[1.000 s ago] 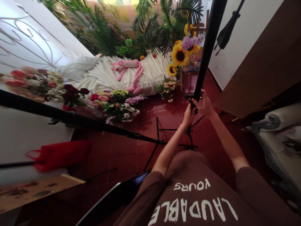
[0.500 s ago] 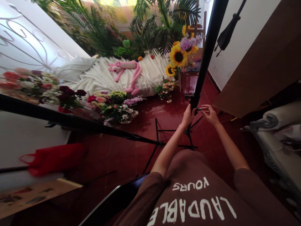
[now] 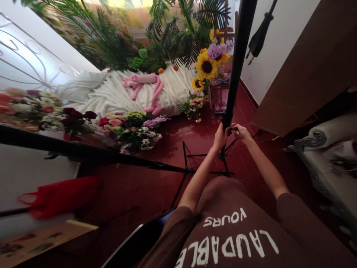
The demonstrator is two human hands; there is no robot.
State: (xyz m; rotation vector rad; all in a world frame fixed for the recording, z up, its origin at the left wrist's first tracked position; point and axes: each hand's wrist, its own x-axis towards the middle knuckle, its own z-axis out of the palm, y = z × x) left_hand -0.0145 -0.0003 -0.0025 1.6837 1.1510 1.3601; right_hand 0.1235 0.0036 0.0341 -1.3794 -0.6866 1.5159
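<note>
Head: left hand (image 3: 219, 138) wraps stand (image 3: 238, 63), right hand (image 3: 242, 133) pinches knob (image 3: 232, 130); red bag (image 3: 63, 196), contents hidden

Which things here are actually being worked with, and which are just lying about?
Being worked with:
black pole, gripped by the left hand
side knob, at the right hand's fingertips

Just about:
pink plush toy on white cloth
sunflowers
red bag

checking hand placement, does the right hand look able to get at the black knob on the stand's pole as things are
Yes, it seems so: the right hand has its fingertips at the black knob, which juts toward it, while the left hand holds the pole from the other side.
</note>
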